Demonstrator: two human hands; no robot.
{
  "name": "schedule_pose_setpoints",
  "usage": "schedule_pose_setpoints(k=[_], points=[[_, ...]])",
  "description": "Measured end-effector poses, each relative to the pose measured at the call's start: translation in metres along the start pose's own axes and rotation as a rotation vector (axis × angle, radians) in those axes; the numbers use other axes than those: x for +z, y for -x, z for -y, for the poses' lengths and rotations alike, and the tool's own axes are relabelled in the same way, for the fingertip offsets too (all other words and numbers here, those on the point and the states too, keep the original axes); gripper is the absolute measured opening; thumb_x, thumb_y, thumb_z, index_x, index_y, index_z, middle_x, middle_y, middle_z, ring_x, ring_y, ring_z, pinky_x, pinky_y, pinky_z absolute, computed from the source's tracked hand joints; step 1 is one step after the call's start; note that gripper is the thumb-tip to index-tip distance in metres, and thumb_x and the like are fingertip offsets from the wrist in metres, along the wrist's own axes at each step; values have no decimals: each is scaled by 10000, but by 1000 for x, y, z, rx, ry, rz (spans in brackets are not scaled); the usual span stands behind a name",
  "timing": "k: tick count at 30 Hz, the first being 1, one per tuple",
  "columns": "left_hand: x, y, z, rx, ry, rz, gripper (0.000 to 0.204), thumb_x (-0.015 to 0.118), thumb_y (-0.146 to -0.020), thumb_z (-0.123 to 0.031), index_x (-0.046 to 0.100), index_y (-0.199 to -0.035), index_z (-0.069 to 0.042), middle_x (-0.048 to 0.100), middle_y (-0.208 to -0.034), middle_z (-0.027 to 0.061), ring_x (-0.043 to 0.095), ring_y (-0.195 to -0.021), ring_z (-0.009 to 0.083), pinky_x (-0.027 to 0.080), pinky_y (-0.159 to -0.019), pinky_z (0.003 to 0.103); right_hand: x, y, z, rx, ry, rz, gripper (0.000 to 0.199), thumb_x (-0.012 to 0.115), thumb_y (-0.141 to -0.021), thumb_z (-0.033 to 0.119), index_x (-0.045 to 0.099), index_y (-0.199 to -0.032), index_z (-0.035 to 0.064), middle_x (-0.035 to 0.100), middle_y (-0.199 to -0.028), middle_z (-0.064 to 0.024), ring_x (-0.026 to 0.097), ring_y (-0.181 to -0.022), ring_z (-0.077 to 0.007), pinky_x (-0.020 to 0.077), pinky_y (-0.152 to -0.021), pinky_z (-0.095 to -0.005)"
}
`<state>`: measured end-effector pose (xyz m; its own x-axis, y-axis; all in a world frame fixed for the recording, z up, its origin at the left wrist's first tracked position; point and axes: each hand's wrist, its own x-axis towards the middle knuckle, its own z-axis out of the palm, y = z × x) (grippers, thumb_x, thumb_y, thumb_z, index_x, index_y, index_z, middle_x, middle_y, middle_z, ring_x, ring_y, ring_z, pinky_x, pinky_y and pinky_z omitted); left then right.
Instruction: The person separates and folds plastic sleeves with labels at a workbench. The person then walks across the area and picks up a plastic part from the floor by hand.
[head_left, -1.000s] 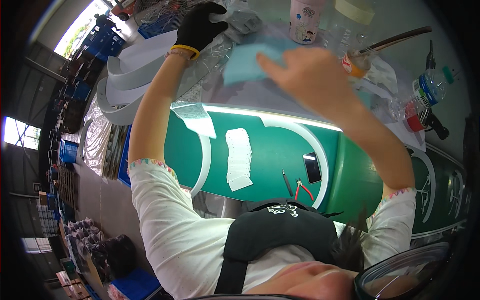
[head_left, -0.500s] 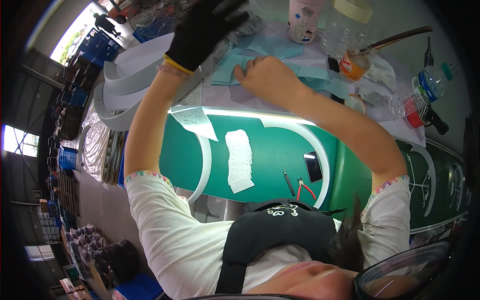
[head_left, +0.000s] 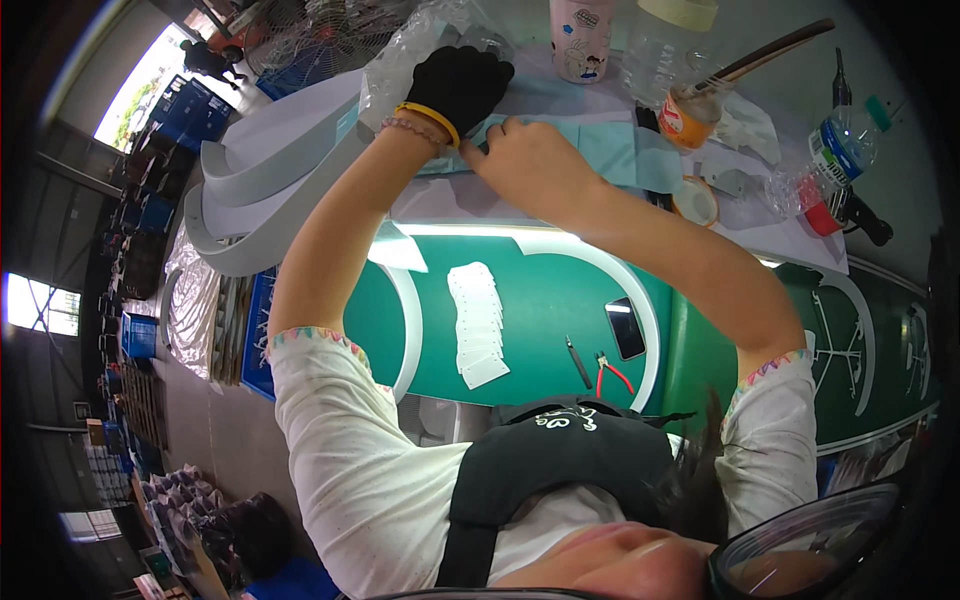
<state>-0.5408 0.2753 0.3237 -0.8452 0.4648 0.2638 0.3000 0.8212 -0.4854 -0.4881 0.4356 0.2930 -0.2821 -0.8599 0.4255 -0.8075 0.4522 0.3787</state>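
- On my feed the light-blue sheets [head_left: 603, 150] are lying on the worktop [head_left: 440, 207], upper middle of the frame, their long axis running roughly left to right.
- The right grip [head_left: 535, 165], bare, is covering part of their left half — most of the visible length is extending rightward from its knuckles.
- The left grip [head_left: 460, 90], black-gloved, is sitting above and left of it, just beside a clear plastic bag [head_left: 405, 60]; I am judging the right one nearer the sheets.
- The right thumb is pointing at the glove's yellow cuff [head_left: 445, 118]; whether they are touching, I am unable to tell.
- Fingers on both sides are bending, but their undersides are staying hidden from me — I cannot tell whether either grip is grasping anything.
- A pink cup [head_left: 582, 40] is standing just above the sheets.
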Motion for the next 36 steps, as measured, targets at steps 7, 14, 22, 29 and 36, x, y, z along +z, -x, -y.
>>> schedule_pose_setpoints(k=[7, 14, 22, 29, 36], points=[[19, 3, 51, 19, 106, -272, 215, 507, -906, -231, 653, -1050, -167, 664, -914, 120, 660, -801, 274, 525, -693, 384, -10, 12, 6, 35, -28, 82, 498, 612, -748, 111, 577, -1243, 66, 647, -782, -105, 641, -775, -240, 521, -577, -306], [2, 11, 76, -9, 301, -258, 240, 546, -874, -169, 643, -1094, -161, 654, -893, 126, 657, -789, 273, 529, -689, 362, -7, 11, 5, 29, -5, 103, 501, 614, -751, 114, 567, -1246, 52, 650, -781, -107, 638, -783, -240, 511, -597, -309], [7, 23, 101, -49, 550, -319, 302, 571, -865, -126, 640, -1157, -166, 653, -886, 122, 656, -775, 257, 533, -702, 344, -9, 5, -4, 61, -35, 188, 511, 612, -763, 116, 551, -1270, 100, 624, -807, -96, 629, -824, -245, 498, -602, -331], [-13, 41, 60, 208, 369, -240, 319, 568, -843, -97, 652, -1140, -180, 646, -883, 113, 653, -784, 262, 523, -682, 344, -4, 18, -5, 47, -111, 140, 514, 583, -795, 119, 519, -1304, 153, 613, -930, -118, 613, -924, -245, 494, -702, -340], [-13, 37, 34, 322, 160, -291, 288, 571, -848, -156, 651, -1124, -167, 628, -838, 110, 640, -749, 267, 505, -633, 363, 8, 10, -20, -42, -163, 111, 463, 531, -832, 133, 543, -1285, 227, 622, -1055, -91, 615, -954, -228, 492, -782, -342]])
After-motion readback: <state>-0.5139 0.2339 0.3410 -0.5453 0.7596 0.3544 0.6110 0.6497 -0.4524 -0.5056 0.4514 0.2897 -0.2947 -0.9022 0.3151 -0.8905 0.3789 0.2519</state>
